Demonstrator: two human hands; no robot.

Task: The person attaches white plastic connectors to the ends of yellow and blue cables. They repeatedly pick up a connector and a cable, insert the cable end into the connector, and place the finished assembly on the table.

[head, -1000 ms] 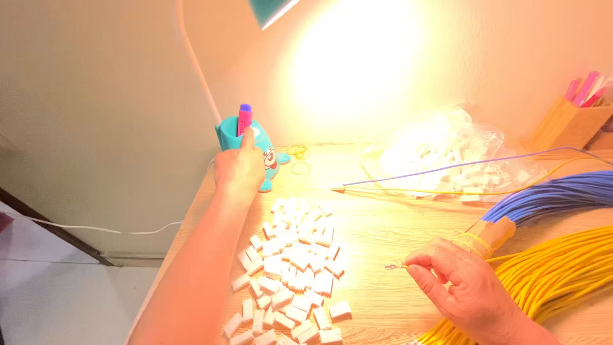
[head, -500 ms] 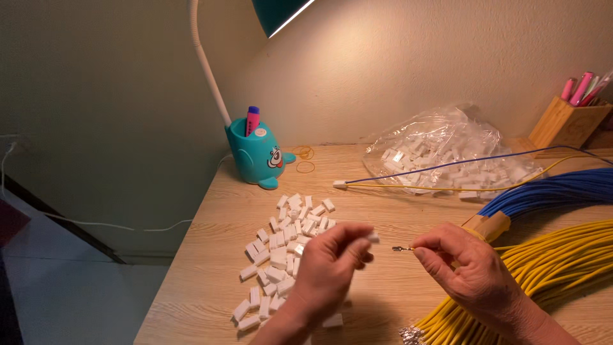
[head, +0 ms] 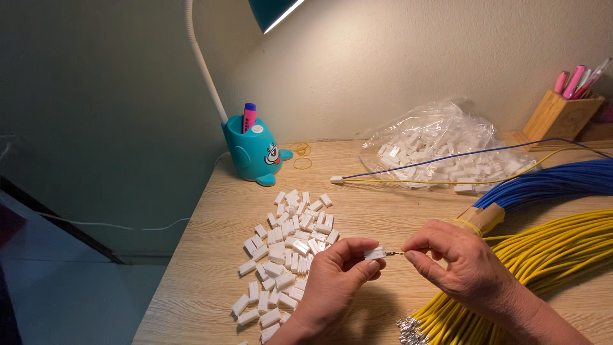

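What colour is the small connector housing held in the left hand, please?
White; the connector housing is pinched in the left hand, clearest in the head view.

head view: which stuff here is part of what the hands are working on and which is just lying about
In use: left hand pinching a white connector; right hand feeding a wire tip into it; loose connector pile; yellow wire bundle.

Lying about: teal lamp base, pen holder, rubber bands, bagged connectors, blue wire bundle.
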